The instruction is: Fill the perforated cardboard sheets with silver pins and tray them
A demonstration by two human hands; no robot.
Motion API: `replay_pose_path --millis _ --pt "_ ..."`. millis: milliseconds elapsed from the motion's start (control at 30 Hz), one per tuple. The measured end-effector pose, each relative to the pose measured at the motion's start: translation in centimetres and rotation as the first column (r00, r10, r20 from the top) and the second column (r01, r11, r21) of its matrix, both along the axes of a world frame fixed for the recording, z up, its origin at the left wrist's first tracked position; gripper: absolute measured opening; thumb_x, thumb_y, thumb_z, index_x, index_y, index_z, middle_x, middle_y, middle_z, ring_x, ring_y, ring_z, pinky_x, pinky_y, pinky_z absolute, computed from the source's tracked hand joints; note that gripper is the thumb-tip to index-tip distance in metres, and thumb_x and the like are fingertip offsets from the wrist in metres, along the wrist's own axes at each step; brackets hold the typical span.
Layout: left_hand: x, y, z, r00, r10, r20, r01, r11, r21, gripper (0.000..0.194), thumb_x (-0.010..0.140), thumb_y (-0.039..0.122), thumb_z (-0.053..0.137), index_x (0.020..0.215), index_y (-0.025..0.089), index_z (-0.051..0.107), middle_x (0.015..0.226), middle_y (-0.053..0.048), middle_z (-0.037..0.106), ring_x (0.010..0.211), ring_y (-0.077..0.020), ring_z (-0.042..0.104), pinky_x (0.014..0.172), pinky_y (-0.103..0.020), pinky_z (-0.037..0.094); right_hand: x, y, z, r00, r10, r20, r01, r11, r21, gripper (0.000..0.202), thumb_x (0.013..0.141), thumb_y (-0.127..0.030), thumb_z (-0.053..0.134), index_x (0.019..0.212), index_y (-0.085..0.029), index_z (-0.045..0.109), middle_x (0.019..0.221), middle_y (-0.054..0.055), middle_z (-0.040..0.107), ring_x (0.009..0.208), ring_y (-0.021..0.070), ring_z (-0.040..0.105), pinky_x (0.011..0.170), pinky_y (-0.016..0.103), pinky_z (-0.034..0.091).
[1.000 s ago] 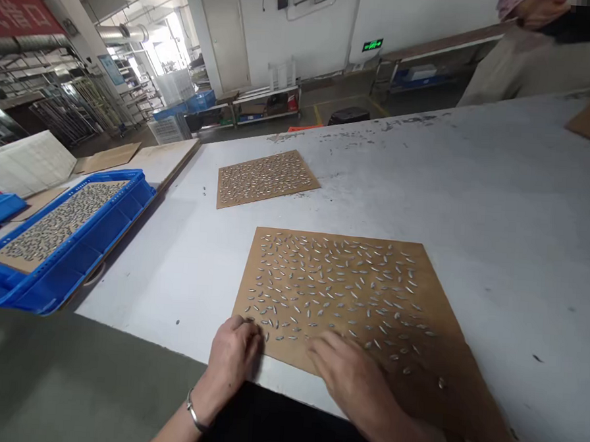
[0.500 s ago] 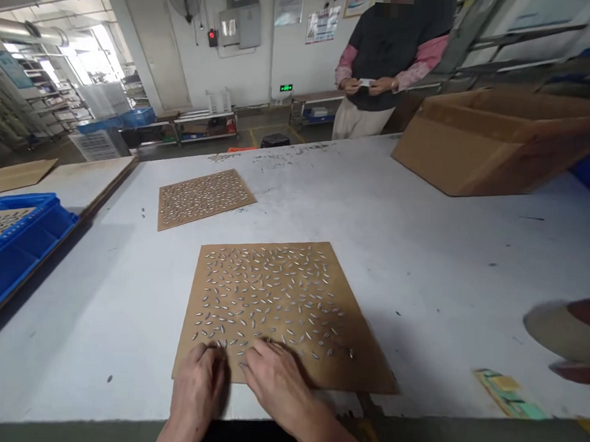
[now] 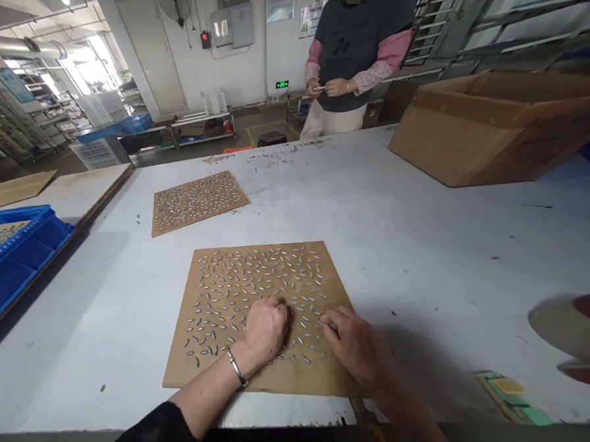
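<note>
- Metal pieces (image 3: 213, 334) lay scattered over the cardboard sheet (image 3: 296, 383), which rested flat on the white table (image 3: 421, 267).
- The left hand (image 3: 266, 326) curled over the sheet, its tips hidden; whether it held a piece, I couldn't tell.
- The right hand (image 3: 351, 336) bent over the sheet's right side, fingertips close together, any grip unclear.
- Light fingertips and lifted wrists probably served best, leaving neighbouring pieces undisturbed.
- A second sheet (image 3: 154, 232) lay farther back, also covered in pieces.
</note>
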State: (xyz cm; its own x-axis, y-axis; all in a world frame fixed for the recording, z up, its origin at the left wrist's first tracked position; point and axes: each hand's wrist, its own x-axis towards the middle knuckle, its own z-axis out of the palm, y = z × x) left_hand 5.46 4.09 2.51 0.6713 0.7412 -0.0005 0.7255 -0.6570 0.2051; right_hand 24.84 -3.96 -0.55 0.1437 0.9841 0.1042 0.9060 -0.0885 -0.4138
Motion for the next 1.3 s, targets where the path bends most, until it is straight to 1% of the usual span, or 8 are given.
replay_pose_path --millis 200,333,533,633,800,967,1133,1300 --pt "1.3 0.8 -1.5 0.997 0.009 -0.079 -0.014 0.998 -0.058 0.021 0.088 0.004 0.052 0.081 0.013 0.069 0.090 -0.010 0.071 0.079 -0.0191 0.063 0.076 -0.032 0.049 1.4 -0.2 0.3 0.999 -0.024 -0.022 0.023 0.999 -0.041 0.021 0.095 -0.024 0.050 0.081 -0.021 0.065 0.087 0.003 0.067 0.075 0.0160 0.062 0.062 0.027 0.032" --pt "1.0 0.5 -0.8 0.999 0.031 -0.031 -0.034 0.996 -0.080 0.026 0.092 0.006 0.049 0.082 0.014 0.071 0.091 -0.010 0.072 0.079 -0.0188 0.064 0.077 -0.031 0.049 1.3 0.4 0.4 1.000 0.026 0.005 -0.026 0.998 -0.051 0.022 0.095 -0.021 0.047 0.078 -0.020 0.062 0.084 0.002 0.064 0.073 0.0145 0.059 0.061 0.028 0.028" --pt "-3.5 -0.6 2.3 0.973 0.183 0.140 -0.172 0.982 -0.084 0.031 0.098 0.015 0.045 0.086 0.019 0.073 0.089 -0.007 0.069 0.078 -0.0180 0.062 0.072 -0.029 0.048 0.6 2.3 1.1 0.991 0.110 0.077 -0.097 0.983 -0.155 0.023 0.093 -0.014 0.046 0.074 -0.019 0.058 0.082 0.002 0.062 0.069 0.0131 0.054 0.061 0.030 0.023" --pt "-6.6 -1.2 2.9 0.954 0.244 0.172 -0.228 0.968 -0.105 0.030 0.097 0.018 0.045 0.084 0.020 0.071 0.087 -0.006 0.068 0.078 -0.0186 0.062 0.070 -0.029 0.048 0.3 3.0 1.3 0.986 0.140 0.094 -0.121 0.976 -0.179 0.024 0.093 -0.013 0.048 0.071 -0.018 0.056 0.079 0.002 0.061 0.067 0.0131 0.053 0.060 0.029 0.023" --pt "-10.4 -2.1 2.4 0.914 0.341 0.221 -0.311 0.937 -0.160 0.032 0.097 0.021 0.044 0.083 0.022 0.072 0.085 -0.005 0.066 0.077 -0.0193 0.063 0.070 -0.030 0.049 -0.3 3.4 1.2 0.984 0.146 0.101 -0.124 0.972 -0.200 0.024 0.091 -0.010 0.049 0.070 -0.018 0.057 0.077 0.002 0.061 0.063 0.0121 0.050 0.058 0.028 0.023" --pt "-12.8 -2.7 1.9 0.880 0.419 0.223 -0.378 0.903 -0.204 0.028 0.097 0.026 0.047 0.090 0.023 0.075 0.085 -0.004 0.066 0.072 -0.0164 0.066 0.069 -0.027 0.051 -0.4 3.6 1.1 0.985 0.142 0.102 -0.114 0.964 -0.239 0.027 0.095 -0.011 0.047 0.073 -0.018 0.063 0.083 0.004 0.066 0.071 0.0143 0.057 0.063 0.028 0.028" --pt "-14.4 -2.8 1.6 0.837 0.485 0.253 -0.446 0.873 -0.198 0.027 0.096 0.030 0.049 0.089 0.024 0.074 0.084 -0.003 0.066 0.065 -0.0150 0.065 0.065 -0.026 0.051 0.0 5.1 1.0 0.975 0.187 0.121 -0.161 0.968 -0.194 0.027 0.099 -0.018 0.046 0.083 -0.019 0.068 0.092 0.004 0.068 0.081 0.0170 0.061 0.070 0.029 0.034" --pt "-15.1 -3.0 1.1 0.829 0.506 0.237 -0.459 0.859 -0.226 0.030 0.096 0.031 0.046 0.088 0.024 0.074 0.088 -0.005 0.068 0.074 -0.0173 0.068 0.068 -0.027 0.053 0.4 6.7 -0.3 0.939 0.301 0.170 -0.264 0.942 -0.208 0.031 0.098 -0.013 0.043 0.078 -0.019 0.066 0.086 0.006 0.067 0.081 0.0181 0.062 0.074 0.030 0.037"
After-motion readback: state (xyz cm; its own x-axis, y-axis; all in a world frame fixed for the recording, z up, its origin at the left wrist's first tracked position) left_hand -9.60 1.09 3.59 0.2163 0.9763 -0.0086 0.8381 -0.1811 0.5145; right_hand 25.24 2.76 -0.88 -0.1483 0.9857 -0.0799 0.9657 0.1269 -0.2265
